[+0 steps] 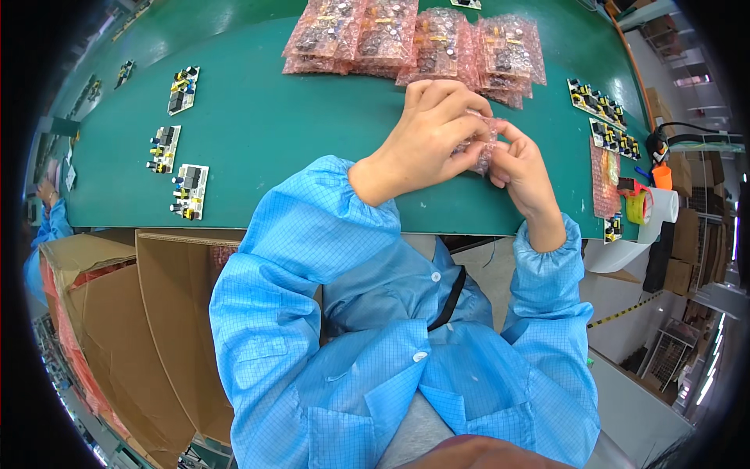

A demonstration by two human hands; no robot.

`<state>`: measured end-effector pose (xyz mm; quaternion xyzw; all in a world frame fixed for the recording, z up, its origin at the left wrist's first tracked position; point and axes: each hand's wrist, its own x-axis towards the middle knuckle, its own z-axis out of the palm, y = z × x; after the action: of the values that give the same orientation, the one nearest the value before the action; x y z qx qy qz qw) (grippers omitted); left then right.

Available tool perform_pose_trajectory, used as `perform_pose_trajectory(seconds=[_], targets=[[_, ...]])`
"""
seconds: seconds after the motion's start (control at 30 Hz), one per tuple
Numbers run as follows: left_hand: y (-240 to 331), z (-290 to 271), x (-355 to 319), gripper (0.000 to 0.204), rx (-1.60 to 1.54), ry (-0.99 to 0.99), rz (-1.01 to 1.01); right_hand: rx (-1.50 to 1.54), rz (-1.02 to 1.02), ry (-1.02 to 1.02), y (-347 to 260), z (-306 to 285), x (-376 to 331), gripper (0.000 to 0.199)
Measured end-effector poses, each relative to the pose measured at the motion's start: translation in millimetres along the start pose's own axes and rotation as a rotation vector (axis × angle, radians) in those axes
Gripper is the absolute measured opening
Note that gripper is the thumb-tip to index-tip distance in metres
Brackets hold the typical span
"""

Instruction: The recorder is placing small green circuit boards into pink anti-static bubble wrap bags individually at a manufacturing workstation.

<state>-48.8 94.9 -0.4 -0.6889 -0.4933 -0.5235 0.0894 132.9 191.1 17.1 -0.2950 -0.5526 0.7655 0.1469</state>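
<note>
At the far left, a co-worker's blue sleeve (56, 223) is showing beside the green table (297, 133). Below the table's near edge, an open cardboard box (168, 313) is standing. On the left part of the tabletop, three circuit boards (190, 191) are lying apart from one another in a slanting column. Toward the far edge, four stacks of bubble-wrapped boards (324, 35) are resting side by side, their pink film overlapping. Near the middle, the left hand (437, 129) is curling its fingers over a small bubble-wrap packet (486, 147), which is sitting between the two hands, in front of the stacks; its contents are mostly hidden. The right hand (520, 166) is gripping the packet's right edge between thumb and bent fingers. Farther right, two long boards (598, 104) are lying one nearer than the other; beyond them, a pink bubble-wrap sheet (600, 180), a yellow tape roll (637, 207), an orange cup (662, 176) and a white roll (665, 205) are crowding the table's edge.
</note>
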Motion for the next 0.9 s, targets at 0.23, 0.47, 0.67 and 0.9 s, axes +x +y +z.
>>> perform_pose_trajectory(seconds=[0.23, 0.47, 0.67, 0.9], targets=[[-4, 0, -5, 0.013, -0.060, -0.064, -0.161, -0.096, 0.033, -0.116, -3, 6, 4, 0.046], [-6, -8, -10, 0.010, -0.261, -0.162, -0.359, -0.219, -0.097, -0.137, 10, 19, 17, 0.053], [-1, -21, 0, 0.020, -0.193, -0.041, -0.323, -0.286, -0.156, -0.123, -9, 14, 17, 0.050], [-19, -49, 8, 0.034, -0.149, 0.324, -0.289, -0.682, -0.401, -0.125, -109, 10, 51, 0.036]])
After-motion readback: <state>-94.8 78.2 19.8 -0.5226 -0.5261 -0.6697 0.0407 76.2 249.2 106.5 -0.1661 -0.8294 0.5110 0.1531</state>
